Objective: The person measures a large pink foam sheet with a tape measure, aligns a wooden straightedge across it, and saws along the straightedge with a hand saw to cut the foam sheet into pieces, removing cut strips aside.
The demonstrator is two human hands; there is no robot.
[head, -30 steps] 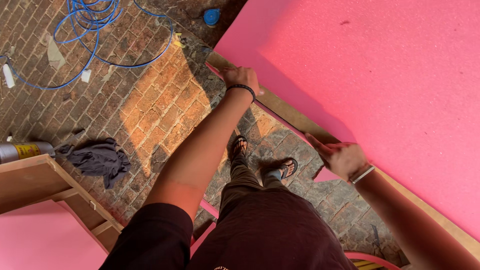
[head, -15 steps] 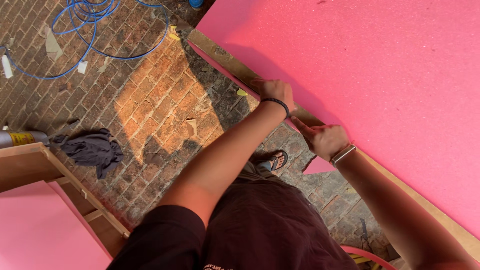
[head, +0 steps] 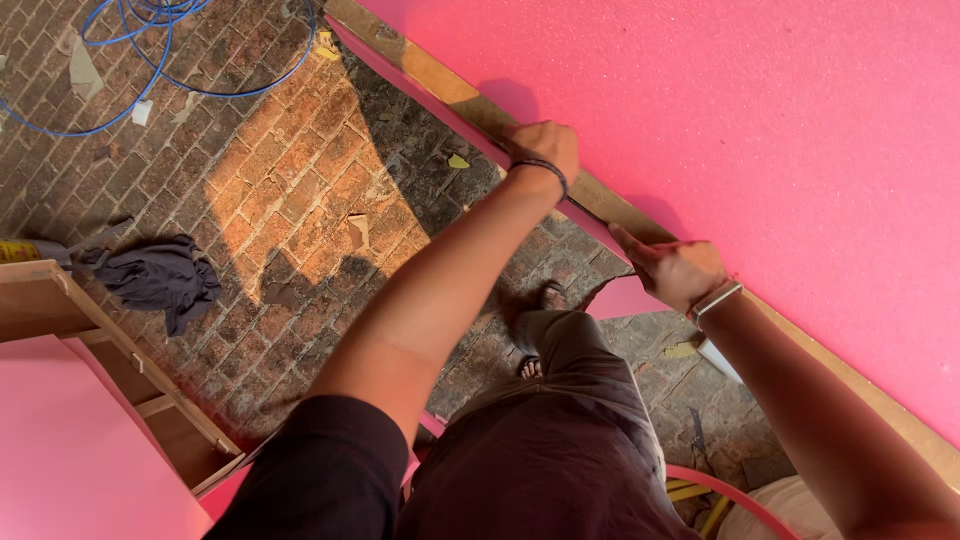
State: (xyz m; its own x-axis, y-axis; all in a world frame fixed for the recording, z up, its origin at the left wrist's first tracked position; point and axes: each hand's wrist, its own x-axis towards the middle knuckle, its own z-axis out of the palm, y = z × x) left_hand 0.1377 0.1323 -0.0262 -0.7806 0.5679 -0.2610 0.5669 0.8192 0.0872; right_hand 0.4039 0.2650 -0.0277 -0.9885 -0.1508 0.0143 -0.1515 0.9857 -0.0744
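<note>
A large pink foam sheet (head: pixel 760 130) lies over a wooden frame (head: pixel 440 75) whose edge runs diagonally across the view. My left hand (head: pixel 545 150), with a dark band at the wrist, is closed over that edge. Just down the edge, my right hand (head: pixel 675 270), with a pale wristband, pinches a thin dark blade-like tool (head: pixel 590 212) that points toward the left hand. A loose flap of pink foam (head: pixel 625 297) hangs under the right hand. My legs and sandalled foot (head: pixel 530 365) stand below on the brick floor (head: pixel 300 180).
A blue cable (head: pixel 190 60) coils at the top left. A dark rag (head: pixel 160 280) lies beside a spray can (head: pixel 25 250). A second wooden frame with pink foam (head: pixel 90 420) sits at the lower left. Small scraps dot the bricks.
My left hand has slid down the frame edge toward my right hand. The right hand has stayed at about the same spot on the edge.
</note>
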